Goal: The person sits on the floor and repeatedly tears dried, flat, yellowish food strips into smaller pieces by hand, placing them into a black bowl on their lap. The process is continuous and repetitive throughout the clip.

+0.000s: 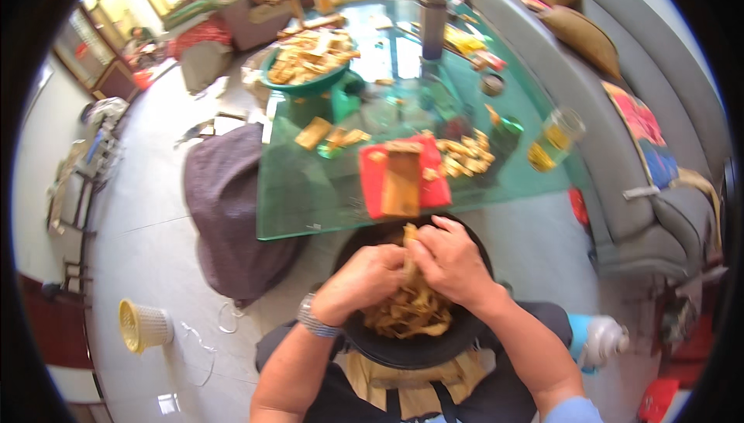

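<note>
Both hands meet over a black round basin held between my knees. My left hand, with a metal watch on its wrist, has its fingers closed on a tan, dried-looking strip. On the same strip, my right hand pinches with thumb and fingers. Its kind I cannot make out. Many similar torn tan pieces lie in the basin below. Just beyond the basin, a wooden block rests on a red sheet at the glass table's near edge.
On the glass table stand a green basin heaped with tan pieces, a dark flask and a jar of yellow liquid. A small pile of pale chunks lies beside the red sheet. A grey sofa lines the right; a yellow basket sits left.
</note>
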Available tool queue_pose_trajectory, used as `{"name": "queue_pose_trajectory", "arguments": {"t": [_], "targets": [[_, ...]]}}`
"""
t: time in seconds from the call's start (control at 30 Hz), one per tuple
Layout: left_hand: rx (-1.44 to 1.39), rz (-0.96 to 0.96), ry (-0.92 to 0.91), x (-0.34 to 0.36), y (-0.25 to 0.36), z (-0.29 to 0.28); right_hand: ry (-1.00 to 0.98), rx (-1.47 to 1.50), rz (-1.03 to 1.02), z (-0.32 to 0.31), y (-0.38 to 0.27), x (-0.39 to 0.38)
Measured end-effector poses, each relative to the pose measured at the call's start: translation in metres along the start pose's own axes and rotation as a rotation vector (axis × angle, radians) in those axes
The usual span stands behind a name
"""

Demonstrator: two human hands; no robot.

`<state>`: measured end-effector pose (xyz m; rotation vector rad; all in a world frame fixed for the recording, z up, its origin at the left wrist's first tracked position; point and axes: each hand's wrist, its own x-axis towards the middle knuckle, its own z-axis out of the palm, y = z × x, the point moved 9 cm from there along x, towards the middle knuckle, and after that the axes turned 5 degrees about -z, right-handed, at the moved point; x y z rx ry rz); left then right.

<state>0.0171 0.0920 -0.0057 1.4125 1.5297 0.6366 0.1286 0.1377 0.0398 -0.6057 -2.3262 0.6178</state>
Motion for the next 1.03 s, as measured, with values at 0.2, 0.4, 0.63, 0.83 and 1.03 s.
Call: {"name": "queue_pose_trajectory", "arguments": {"t": [0.2,0.4,0.63,0.83,1.03], "targets": [[0.099,0.19,0.229,-0.003,0.002,-0.013,-0.342,0.373,0.627,0.023,0.035,-0.024],[0.026,0.258,0.164,-0.009,0.005,-0.003,-0.452,1.293,1.109,0.077,0.042,-0.07],[-0.085,0.123,0.197,-0.003,-0.009,-0.007,-0.423,1.105,1.075,0.069,0.038,-0.056],[-0.875,-0.133,-0.131,0.0,-0.014,0.01,-0.137,0.756,0.561,0.031,0.044,-0.024],[-1.13,-0.063,-0.212,-0.001,-0.015,0.007,-0.134,0.705,0.489,0.019,0.046,-0.022]]}}
